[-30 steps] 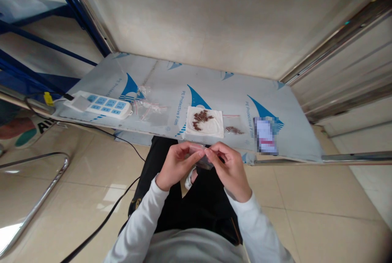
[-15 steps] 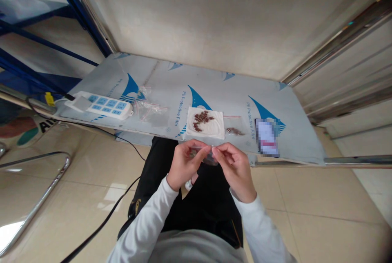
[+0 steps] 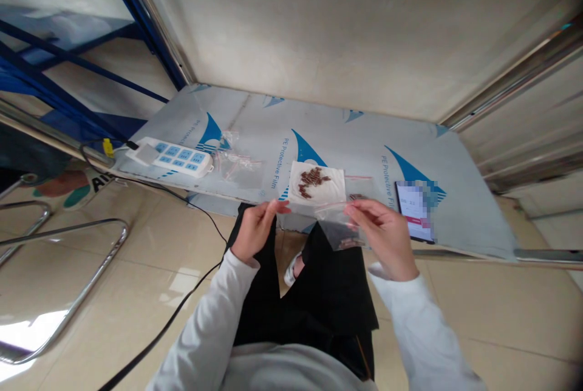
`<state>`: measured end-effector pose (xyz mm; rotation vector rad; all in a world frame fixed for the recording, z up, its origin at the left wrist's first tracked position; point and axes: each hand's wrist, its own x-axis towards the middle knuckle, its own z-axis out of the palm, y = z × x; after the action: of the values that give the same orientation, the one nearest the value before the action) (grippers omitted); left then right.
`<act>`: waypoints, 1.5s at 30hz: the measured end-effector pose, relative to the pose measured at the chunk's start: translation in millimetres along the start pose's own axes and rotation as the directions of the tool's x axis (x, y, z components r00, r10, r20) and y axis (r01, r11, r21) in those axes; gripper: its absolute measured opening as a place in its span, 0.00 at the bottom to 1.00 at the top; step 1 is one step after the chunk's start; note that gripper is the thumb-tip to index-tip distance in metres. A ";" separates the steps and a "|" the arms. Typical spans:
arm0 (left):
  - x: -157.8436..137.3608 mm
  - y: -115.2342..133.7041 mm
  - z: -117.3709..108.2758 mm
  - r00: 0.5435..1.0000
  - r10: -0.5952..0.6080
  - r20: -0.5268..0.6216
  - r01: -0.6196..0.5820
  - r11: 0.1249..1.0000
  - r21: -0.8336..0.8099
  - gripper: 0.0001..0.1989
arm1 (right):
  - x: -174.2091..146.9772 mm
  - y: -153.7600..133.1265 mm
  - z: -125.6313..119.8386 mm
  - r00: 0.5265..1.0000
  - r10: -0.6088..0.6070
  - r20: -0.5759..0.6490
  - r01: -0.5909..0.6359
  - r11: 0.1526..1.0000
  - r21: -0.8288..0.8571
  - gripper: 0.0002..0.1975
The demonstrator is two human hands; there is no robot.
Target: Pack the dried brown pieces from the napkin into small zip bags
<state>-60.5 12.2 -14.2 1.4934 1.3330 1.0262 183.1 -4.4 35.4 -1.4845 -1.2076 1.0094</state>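
Note:
My right hand (image 3: 385,233) pinches the upper right corner of a small clear zip bag (image 3: 334,230), which hangs over my lap near the table's front edge. Several small reddish-brown cylindrical pieces show low in this bag. To its left is my left hand (image 3: 257,230), apart from the bag, its fingers loosely stretched and nothing visible in them. Just beyond the hands lies a white cloth or paper square (image 3: 337,193) bearing a heap of similar brown pieces (image 3: 313,181). A second clear zip bag (image 3: 364,183), partly hidden by my right hand, rests beside it with pieces inside.
The table (image 3: 255,118) is covered in printed protective film. At its left are a white power strip (image 3: 177,157) and a pile of clear bags (image 3: 239,166). A phone (image 3: 414,212) lies right. Black cables (image 3: 182,306) run down past a metal-framed chair (image 3: 104,263).
My hands have moved apart: the left has let go of the bag and gone left, while the right has carried the bag to the right. The view has shifted slightly.

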 end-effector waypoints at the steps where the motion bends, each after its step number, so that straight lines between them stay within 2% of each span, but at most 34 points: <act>1: 8.1 -10.3 -9.3 0.992 -0.016 -0.124 0.028 0.995 0.092 0.23 | 10.4 5.5 -8.4 0.999 -0.020 -0.042 0.019 1.000 -0.017 0.15; 3: 27.5 -30.1 -28.8 0.939 0.018 -0.345 0.109 0.932 0.347 0.20 | 35.6 22.3 -27.6 0.987 -0.057 -0.149 0.047 0.996 -0.073 0.17; 5: 47.2 -46.0 -46.6 0.859 0.040 -0.511 0.277 0.803 0.528 0.21 | 62.8 43.6 -47.4 0.965 -0.076 -0.250 0.029 0.982 -0.187 0.21; 7: 62.6 -55.8 -59.1 0.822 -0.025 -0.570 0.443 0.657 0.610 0.26 | 85.6 63.7 -63.0 0.951 -0.090 -0.296 -0.032 0.923 -0.383 0.25; 8: 68.1 -58.4 -63.0 0.819 -0.054 -0.571 0.482 0.605 0.634 0.25 | 93.4 71.6 -67.9 0.942 -0.112 -0.316 -0.052 0.882 -0.469 0.28; 10: 74.4 -60.1 -66.3 0.832 -0.074 -0.549 0.492 0.555 0.671 0.21 | 99.7 81.1 -70.5 0.923 -0.196 -0.332 -0.043 0.804 -0.593 0.32; 12: 76.0 -59.4 -65.7 0.841 -0.041 -0.539 0.471 0.544 0.694 0.16 | 94.3 82.6 -63.5 0.902 -0.295 -0.314 0.019 0.755 -0.655 0.30; 15: 74.0 -57.6 -62.6 0.837 0.009 -0.547 0.454 0.548 0.702 0.12 | 74.0 75.2 -41.1 0.895 -0.382 -0.231 0.143 0.735 -0.663 0.22; 17: 71.8 -56.6 -61.2 0.841 0.024 -0.541 0.427 0.586 0.689 0.11 | 60.4 68.1 -23.4 0.896 -0.410 -0.171 0.217 0.739 -0.638 0.19; 22: 70.5 -52.1 -59.8 0.841 0.026 -0.541 0.337 0.757 0.560 0.14 | 43.8 52.3 14.3 0.899 -0.434 -0.057 0.327 0.753 -0.571 0.15; 24: 73.1 -50.2 -59.9 0.843 0.000 -0.538 0.342 0.772 0.536 0.12 | 41.7 48.3 25.2 0.898 -0.440 -0.018 0.360 0.757 -0.545 0.14; 27: 78.9 -49.6 -62.7 0.844 -0.011 -0.537 0.364 0.746 0.557 0.11 | 39.5 47.5 37.0 0.887 -0.461 0.034 0.413 0.756 -0.507 0.12; 30: 81.3 -49.6 -68.6 0.828 0.134 -0.544 0.286 0.733 0.617 0.10 | 36.9 50.4 43.9 0.879 -0.474 0.047 0.431 0.749 -0.503 0.11; 32: 77.0 -45.3 -71.4 0.800 0.286 -0.527 0.161 0.743 0.649 0.08 | 34.1 48.6 47.5 0.880 -0.474 0.038 0.427 0.753 -0.500 0.10; 34: 66.4 -34.7 -70.5 0.788 0.386 -0.480 0.019 0.764 0.645 0.07 | 29.6 38.8 51.7 0.880 -0.473 0.036 0.433 0.769 -0.470 0.10; 37: 43.0 -8.1 -61.3 0.837 0.429 -0.340 -0.164 0.789 0.592 0.07 | 21.9 7.5 60.0 0.872 -0.481 0.089 0.478 0.799 -0.364 0.14; 40: 22.9 20.5 -48.5 0.883 0.444 -0.152 -0.306 0.790 0.531 0.05 | 19.0 -31.3 68.0 0.838 -0.512 0.190 0.546 0.793 -0.270 0.16; 42: 15.7 35.1 -41.3 0.893 0.448 -0.050 -0.366 0.786 0.498 0.04 | 20.8 -50.8 71.3 0.802 -0.514 0.304 0.590 0.762 -0.269 0.13; 45: 11.5 48.8 -32.9 0.900 0.436 0.014 -0.393 0.797 0.458 0.03 | 24.7 -61.5 72.0 0.765 -0.418 0.490 0.603 0.732 -0.317 0.08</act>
<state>-76.9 23.4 42.4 2.1913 1.4038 1.1111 105.2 36.1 78.7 -1.1709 -2.1397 0.6515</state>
